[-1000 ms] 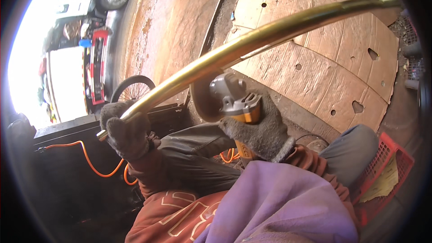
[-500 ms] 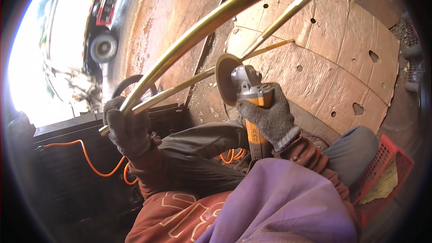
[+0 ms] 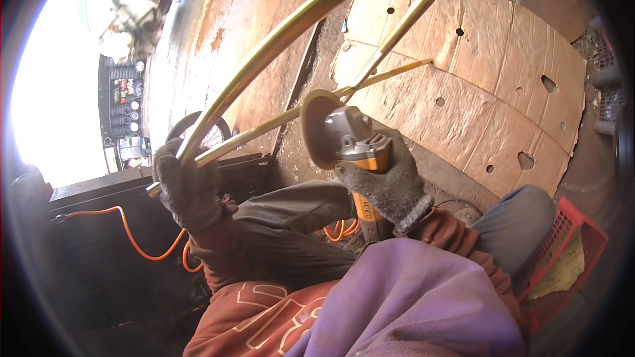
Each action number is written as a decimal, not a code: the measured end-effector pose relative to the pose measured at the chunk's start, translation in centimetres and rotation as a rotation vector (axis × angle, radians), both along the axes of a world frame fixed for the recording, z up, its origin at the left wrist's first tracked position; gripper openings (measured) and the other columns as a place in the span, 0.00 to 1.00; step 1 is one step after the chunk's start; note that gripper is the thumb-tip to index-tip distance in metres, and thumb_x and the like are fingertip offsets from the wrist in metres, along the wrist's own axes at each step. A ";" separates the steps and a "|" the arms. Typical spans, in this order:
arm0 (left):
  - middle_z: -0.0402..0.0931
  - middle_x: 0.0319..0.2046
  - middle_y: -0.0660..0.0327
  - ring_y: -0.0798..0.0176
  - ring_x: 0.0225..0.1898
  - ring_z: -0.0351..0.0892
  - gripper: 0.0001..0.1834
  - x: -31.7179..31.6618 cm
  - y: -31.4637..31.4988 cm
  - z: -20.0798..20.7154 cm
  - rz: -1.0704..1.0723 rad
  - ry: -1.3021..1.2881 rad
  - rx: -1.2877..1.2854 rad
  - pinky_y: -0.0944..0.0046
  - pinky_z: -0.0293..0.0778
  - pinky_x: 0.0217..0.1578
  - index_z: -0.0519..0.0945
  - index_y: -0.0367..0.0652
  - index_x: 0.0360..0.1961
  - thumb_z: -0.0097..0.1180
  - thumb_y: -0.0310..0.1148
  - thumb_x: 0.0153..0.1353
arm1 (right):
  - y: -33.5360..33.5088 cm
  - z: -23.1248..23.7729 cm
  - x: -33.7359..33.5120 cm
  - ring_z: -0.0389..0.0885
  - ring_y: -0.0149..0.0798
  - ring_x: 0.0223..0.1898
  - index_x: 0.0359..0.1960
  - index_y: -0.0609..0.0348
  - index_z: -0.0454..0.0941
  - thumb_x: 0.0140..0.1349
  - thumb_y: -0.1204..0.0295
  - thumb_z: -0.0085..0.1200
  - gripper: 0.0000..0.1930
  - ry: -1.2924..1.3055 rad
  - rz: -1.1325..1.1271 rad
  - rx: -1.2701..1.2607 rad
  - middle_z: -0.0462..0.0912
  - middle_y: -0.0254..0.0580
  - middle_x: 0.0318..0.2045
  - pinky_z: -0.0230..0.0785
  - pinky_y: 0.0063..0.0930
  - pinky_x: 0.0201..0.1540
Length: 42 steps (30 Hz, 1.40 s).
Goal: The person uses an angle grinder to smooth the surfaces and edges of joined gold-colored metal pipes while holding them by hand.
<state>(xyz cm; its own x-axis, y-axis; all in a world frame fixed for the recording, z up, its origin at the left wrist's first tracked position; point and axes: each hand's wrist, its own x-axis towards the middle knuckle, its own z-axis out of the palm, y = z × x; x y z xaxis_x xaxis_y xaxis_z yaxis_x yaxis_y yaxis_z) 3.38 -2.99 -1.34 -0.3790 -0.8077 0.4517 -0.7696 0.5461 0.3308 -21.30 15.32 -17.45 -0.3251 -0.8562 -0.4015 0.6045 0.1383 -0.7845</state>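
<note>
My left hand [image 3: 186, 188], in a grey knitted glove, is closed around the near ends of a bent, brassy metal tube frame [image 3: 291, 43]. From there one curved tube and one straighter bar run up and to the right, and another silvery tube [image 3: 420, 13] slants down to meet the bar. In my gloved right hand [image 3: 389, 182] is an orange and grey angle grinder [image 3: 370, 152], gripped round its body. Its large brown disc [image 3: 321, 129] stands beside the lower bar, close to where the tubes cross; whether they touch, I cannot tell.
Flattened cardboard [image 3: 463, 92] with holes covers the floor ahead and right. A red plastic crate [image 3: 562, 264] stands at my right knee. An orange cable [image 3: 142, 251] loops by a dark panel [image 3: 119, 271] at left. Behind the tubes is a spoked wheel [image 3: 210, 135]; the street lies beyond.
The grinder has moved left and slightly down in my right hand. The tubes' far end has shifted left. Outside, the truck has gone from view, and tyre stacks now show.
</note>
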 end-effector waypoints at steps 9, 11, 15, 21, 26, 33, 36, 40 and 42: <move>0.68 0.64 0.62 0.63 0.63 0.72 0.24 -0.3 -0.6 1.1 0.316 0.535 0.530 0.55 0.78 0.60 0.72 0.56 0.64 0.57 0.27 0.68 | 0.0 0.4 -0.1 0.85 0.33 0.39 0.50 0.59 0.67 0.54 0.72 0.72 0.27 0.158 0.000 -0.031 0.82 0.44 0.40 0.82 0.29 0.39; 0.68 0.64 0.61 0.64 0.63 0.72 0.23 0.6 -0.9 0.8 0.304 0.490 0.449 0.54 0.78 0.60 0.73 0.54 0.64 0.57 0.28 0.68 | 0.1 -1.1 -0.1 0.85 0.34 0.40 0.53 0.60 0.67 0.55 0.73 0.71 0.28 -0.026 0.009 -0.059 0.82 0.44 0.40 0.82 0.30 0.40; 0.76 0.55 0.61 0.64 0.60 0.75 0.19 1.4 -0.7 -0.1 -0.146 0.315 0.253 0.61 0.79 0.58 0.73 0.49 0.61 0.55 0.29 0.69 | -0.2 -0.2 -0.7 0.85 0.41 0.42 0.52 0.60 0.67 0.50 0.58 0.75 0.34 -0.097 0.027 0.057 0.83 0.50 0.43 0.80 0.35 0.44; 0.78 0.38 0.59 0.65 0.40 0.80 0.13 -1.7 -0.6 1.3 -0.394 -0.404 -0.442 0.62 0.80 0.37 0.74 0.41 0.48 0.49 0.40 0.73 | 1.0 2.4 -1.1 0.85 0.39 0.42 0.52 0.59 0.68 0.48 0.54 0.75 0.36 -0.065 0.115 -0.009 0.83 0.48 0.42 0.80 0.36 0.45; 0.74 0.26 0.58 0.59 0.29 0.76 0.22 -3.8 1.7 1.6 -0.477 0.448 0.260 0.58 0.74 0.28 0.76 0.38 0.33 0.66 0.47 0.60 | 0.6 -0.3 -2.9 0.84 0.36 0.39 0.49 0.61 0.71 0.51 0.62 0.74 0.29 -0.039 0.070 -0.010 0.83 0.46 0.42 0.80 0.32 0.40; 0.69 0.13 0.62 0.63 0.12 0.64 0.27 -7.8 2.9 2.3 -0.755 0.597 0.370 0.60 0.56 0.15 0.79 0.36 0.20 0.73 0.51 0.53 | 1.6 2.4 -3.1 0.84 0.35 0.38 0.49 0.61 0.71 0.53 0.65 0.73 0.27 -0.096 0.070 0.126 0.83 0.45 0.40 0.81 0.31 0.39; 0.66 0.12 0.65 0.65 0.13 0.63 0.25 -7.7 3.4 2.7 -0.810 0.550 0.378 0.62 0.56 0.16 0.78 0.38 0.21 0.73 0.50 0.53 | 1.7 2.5 -3.3 0.84 0.35 0.37 0.49 0.61 0.71 0.53 0.66 0.72 0.26 -0.115 0.072 0.155 0.83 0.44 0.40 0.81 0.31 0.39; 0.65 0.12 0.67 0.67 0.10 0.63 0.23 -8.5 3.1 2.6 -0.909 0.517 0.397 0.64 0.55 0.13 0.76 0.40 0.21 0.71 0.48 0.55 | 1.8 2.8 -3.6 0.84 0.34 0.36 0.49 0.61 0.72 0.54 0.67 0.71 0.25 -0.107 0.053 0.186 0.83 0.44 0.39 0.81 0.30 0.38; 0.65 0.11 0.67 0.67 0.09 0.63 0.23 -8.7 3.1 2.8 -0.921 0.513 0.389 0.64 0.54 0.12 0.76 0.40 0.21 0.71 0.47 0.55 | 2.0 2.9 -3.6 0.84 0.34 0.36 0.49 0.61 0.72 0.55 0.68 0.71 0.24 -0.116 0.053 0.190 0.83 0.43 0.39 0.81 0.30 0.38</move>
